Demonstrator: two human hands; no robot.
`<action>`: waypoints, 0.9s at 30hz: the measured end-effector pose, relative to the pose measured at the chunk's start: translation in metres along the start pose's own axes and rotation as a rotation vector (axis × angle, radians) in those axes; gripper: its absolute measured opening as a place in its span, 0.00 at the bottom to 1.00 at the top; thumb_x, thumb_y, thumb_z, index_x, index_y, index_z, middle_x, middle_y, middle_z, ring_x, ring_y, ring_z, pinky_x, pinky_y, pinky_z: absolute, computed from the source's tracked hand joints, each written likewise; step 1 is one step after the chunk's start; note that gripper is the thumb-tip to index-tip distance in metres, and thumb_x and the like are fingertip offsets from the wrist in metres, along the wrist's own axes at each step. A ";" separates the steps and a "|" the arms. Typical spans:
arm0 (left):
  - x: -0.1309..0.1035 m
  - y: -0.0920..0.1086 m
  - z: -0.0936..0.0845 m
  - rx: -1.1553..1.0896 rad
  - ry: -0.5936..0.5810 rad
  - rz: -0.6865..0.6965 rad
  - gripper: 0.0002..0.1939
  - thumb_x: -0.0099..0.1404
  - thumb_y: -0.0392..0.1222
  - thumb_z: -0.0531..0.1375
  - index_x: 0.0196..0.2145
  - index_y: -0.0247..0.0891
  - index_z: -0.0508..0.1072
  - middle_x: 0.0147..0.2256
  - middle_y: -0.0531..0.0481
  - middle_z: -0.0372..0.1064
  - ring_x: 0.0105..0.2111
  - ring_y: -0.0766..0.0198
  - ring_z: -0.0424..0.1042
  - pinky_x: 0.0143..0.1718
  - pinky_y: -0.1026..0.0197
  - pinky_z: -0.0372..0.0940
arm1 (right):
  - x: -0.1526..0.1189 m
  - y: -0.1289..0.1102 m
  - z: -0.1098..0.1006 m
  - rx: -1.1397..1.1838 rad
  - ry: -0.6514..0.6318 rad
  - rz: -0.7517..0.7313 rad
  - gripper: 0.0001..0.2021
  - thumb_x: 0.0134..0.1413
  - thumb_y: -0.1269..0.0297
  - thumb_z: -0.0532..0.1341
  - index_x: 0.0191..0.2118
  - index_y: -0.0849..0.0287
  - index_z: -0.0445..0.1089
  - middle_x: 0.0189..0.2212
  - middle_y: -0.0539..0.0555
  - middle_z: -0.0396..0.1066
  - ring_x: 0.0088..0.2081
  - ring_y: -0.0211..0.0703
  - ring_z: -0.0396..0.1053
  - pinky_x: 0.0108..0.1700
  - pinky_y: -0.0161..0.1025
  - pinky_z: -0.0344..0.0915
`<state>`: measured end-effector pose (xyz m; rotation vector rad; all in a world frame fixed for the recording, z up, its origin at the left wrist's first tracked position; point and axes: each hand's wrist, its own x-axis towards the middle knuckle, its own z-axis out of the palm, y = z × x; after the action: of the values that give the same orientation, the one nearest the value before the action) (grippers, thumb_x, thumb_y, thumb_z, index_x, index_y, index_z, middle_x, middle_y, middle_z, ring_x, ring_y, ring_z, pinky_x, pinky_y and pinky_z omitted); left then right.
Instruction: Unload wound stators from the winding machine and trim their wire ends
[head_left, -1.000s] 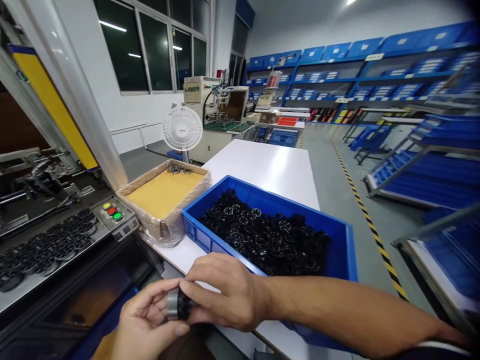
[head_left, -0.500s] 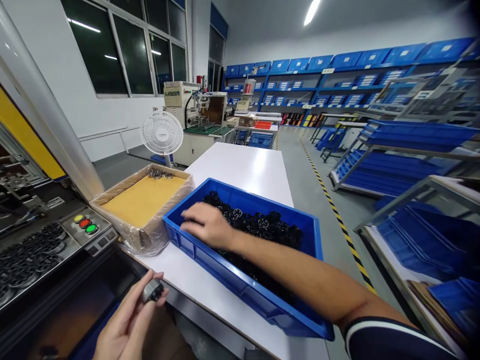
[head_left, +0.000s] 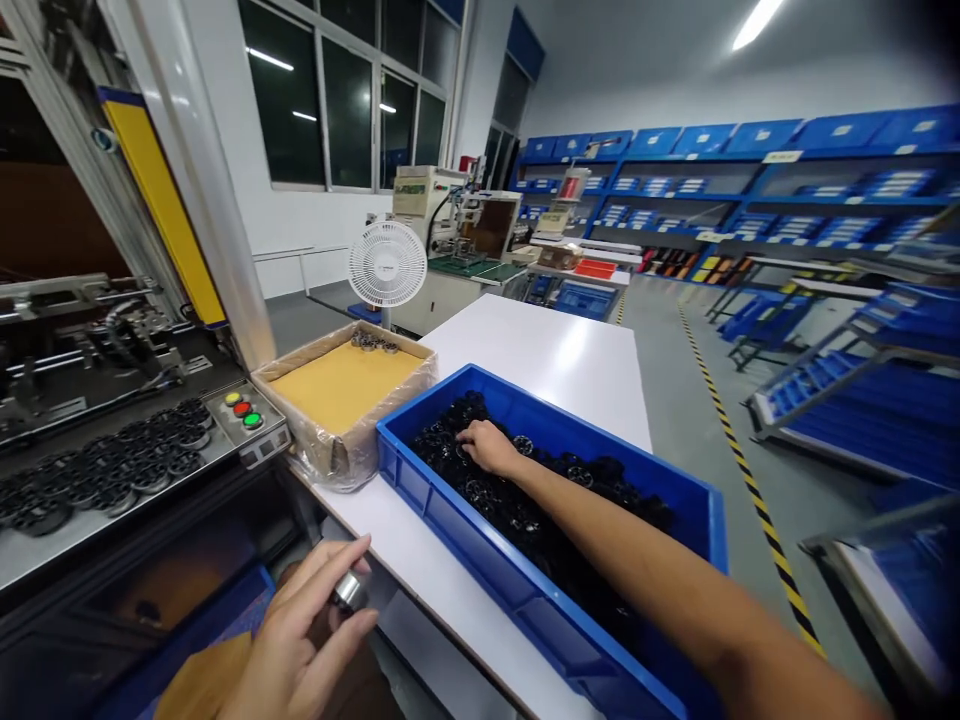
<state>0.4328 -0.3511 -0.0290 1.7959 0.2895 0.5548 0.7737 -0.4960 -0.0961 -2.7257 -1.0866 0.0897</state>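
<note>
My left hand (head_left: 311, 625) holds a small round metal part (head_left: 349, 592), silver-sided with some black on it, between thumb and fingers in front of the bench edge. My right hand (head_left: 489, 447) is down inside a long blue plastic bin (head_left: 480, 540). Its fingers are bent together around one of the black round plastic parts (head_left: 517, 510) heaped there; the fingertips partly hide that piece. Left of the bin is a plastic-lined cardboard box (head_left: 330, 450) with a yellow sheet (head_left: 337, 385) in it and several dark rings (head_left: 373, 343) along its far side.
At the left stands a machine with rows of black-and-silver rings (head_left: 112, 465) on its ledge, beside a button panel (head_left: 247, 420). The white table (head_left: 540, 340) carries box and bin. Behind it are a white fan (head_left: 388, 265) and, to the right, racks with blue trays (head_left: 892, 400).
My right hand has gone from above the bin's left side down into the black parts. My left hand still holds the metal part, now turned differently. The view has swung left.
</note>
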 end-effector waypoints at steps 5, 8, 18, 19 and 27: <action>-0.004 -0.005 -0.013 -0.057 0.005 0.006 0.26 0.62 0.44 0.65 0.58 0.46 0.71 0.43 0.45 0.76 0.45 0.59 0.75 0.46 0.66 0.69 | -0.006 -0.018 -0.031 0.061 0.098 0.013 0.10 0.63 0.64 0.62 0.47 0.62 0.71 0.46 0.57 0.73 0.45 0.45 0.73 0.49 0.48 0.72; -0.005 -0.011 -0.020 -0.224 -0.009 -0.089 0.22 0.63 0.43 0.65 0.55 0.43 0.72 0.53 0.41 0.74 0.53 0.56 0.73 0.52 0.61 0.68 | -0.026 -0.049 -0.054 0.145 0.216 -0.044 0.08 0.60 0.72 0.62 0.44 0.64 0.74 0.39 0.58 0.75 0.41 0.46 0.74 0.47 0.46 0.72; 0.000 -0.001 -0.003 -0.502 -0.067 -0.157 0.23 0.57 0.40 0.70 0.51 0.48 0.78 0.52 0.45 0.77 0.50 0.55 0.77 0.52 0.63 0.70 | -0.145 -0.159 -0.057 0.594 0.449 -0.878 0.02 0.60 0.68 0.63 0.37 0.61 0.70 0.29 0.54 0.70 0.30 0.39 0.69 0.30 0.35 0.67; 0.000 -0.001 0.000 -0.513 -0.062 -0.160 0.23 0.56 0.38 0.71 0.50 0.48 0.79 0.50 0.46 0.78 0.48 0.55 0.78 0.50 0.63 0.71 | -0.147 -0.161 -0.055 0.586 0.450 -0.904 0.02 0.61 0.68 0.63 0.37 0.61 0.69 0.29 0.54 0.71 0.30 0.40 0.69 0.30 0.35 0.67; -0.001 -0.003 0.005 -0.402 0.000 -0.081 0.22 0.49 0.33 0.73 0.43 0.44 0.82 0.42 0.45 0.82 0.41 0.54 0.81 0.44 0.63 0.75 | -0.142 -0.154 -0.054 0.565 0.456 -1.034 0.06 0.59 0.73 0.60 0.43 0.61 0.68 0.31 0.57 0.74 0.34 0.42 0.72 0.36 0.37 0.72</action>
<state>0.4343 -0.3549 -0.0333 1.3901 0.2308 0.5139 0.5732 -0.4935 -0.0135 -1.3705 -1.7880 -0.3126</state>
